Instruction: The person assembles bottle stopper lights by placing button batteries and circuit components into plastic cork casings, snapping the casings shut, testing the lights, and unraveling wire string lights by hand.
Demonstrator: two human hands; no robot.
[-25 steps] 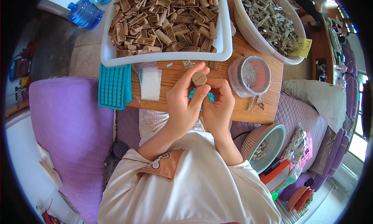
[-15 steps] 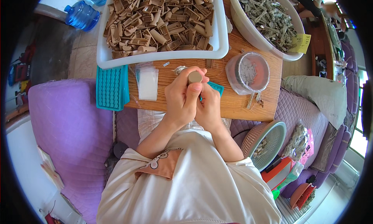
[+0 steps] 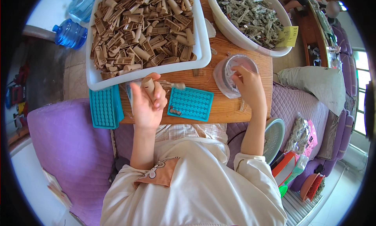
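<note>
My left hand is closed round a tan plastic cylinder, held tilted in front of the big white bin. My right hand reaches over the rim into a clear plastic tub of small whitish pieces. Its fingers are pinched inside the tub, and what they hold, if anything, is too small to tell. Between the hands a teal dimpled tray lies on the table, with a few small round pieces in its near left corner. Some clear plastic lies just beyond this tray.
A white bin heaped with tan plastic half-shells stands at the back. Right of it is a white basin of clear-wrapped pieces. Stacked teal trays sit at the left table edge. A green basket stands low on my right.
My hands were together round a cylinder; now they are apart. The left has moved left with the cylinder, and the right has gone into the tub. The view has shifted slightly.
</note>
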